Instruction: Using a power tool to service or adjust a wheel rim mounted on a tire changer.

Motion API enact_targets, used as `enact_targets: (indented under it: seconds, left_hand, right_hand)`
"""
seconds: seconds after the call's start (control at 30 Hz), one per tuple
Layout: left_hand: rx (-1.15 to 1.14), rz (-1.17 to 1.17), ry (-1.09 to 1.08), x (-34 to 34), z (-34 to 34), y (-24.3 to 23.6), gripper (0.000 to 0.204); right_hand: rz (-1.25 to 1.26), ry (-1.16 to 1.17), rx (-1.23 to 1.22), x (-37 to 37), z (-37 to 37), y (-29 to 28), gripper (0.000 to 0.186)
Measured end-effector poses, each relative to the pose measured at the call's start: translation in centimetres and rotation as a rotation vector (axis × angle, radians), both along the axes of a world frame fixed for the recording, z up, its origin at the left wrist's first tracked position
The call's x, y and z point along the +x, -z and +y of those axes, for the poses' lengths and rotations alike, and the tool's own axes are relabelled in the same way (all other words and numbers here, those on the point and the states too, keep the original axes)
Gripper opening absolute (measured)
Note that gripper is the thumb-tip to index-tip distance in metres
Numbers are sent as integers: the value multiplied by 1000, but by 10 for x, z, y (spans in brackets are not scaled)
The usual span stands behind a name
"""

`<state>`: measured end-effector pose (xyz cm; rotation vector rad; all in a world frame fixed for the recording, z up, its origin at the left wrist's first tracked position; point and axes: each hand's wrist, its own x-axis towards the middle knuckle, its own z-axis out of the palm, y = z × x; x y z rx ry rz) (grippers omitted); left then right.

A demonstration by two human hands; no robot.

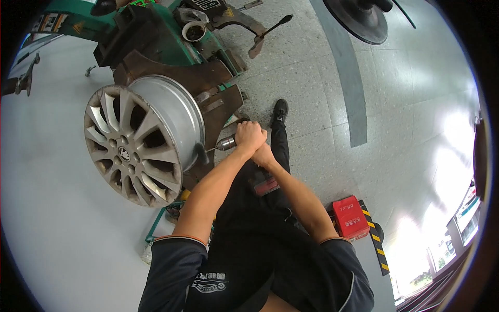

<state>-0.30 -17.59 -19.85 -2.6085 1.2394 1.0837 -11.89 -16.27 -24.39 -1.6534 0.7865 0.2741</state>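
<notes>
My left hand is closed over the top of a power drill with a metal chuck, and my right hand is closed on it just below, with red showing at the drill's lower end. The drill points left, its thin bit reaching a dark patch on the lower right side of a silver alloy wheel rim; whether it touches is hard to tell. The multi-spoke wheel stands on its side against a brown metal plate of a green machine.
A red box sits at lower right by a yellow-and-black striped strip. A small cup rests on the machine, and a black round object is at top right. Green tubing shows below the wheel. My foot is on the tiled floor.
</notes>
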Motion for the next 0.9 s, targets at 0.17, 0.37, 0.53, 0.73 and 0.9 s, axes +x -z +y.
enact_targets:
  seconds: [0.17,0.37,0.53,0.73,0.9]
  left_hand:
    - [-5,-33,-48,5,18,2,32]
    - [-175,-49,23,9,-6,6,28]
    - [-197,-65,59,26,-27,4,28]
    - [-212,-70,72,25,-26,4,28]
    - [-170,-33,62,8,-5,4,28]
  right_hand:
    - [106,-107,47,13,1,-19,43]
    - [99,-28,-22,16,-15,-11,39]
    - [-28,53,-128,33,-29,-8,35]
    - [-40,-84,-190,32,-32,-9,37]
    - [28,-89,-104,8,0,13,43]
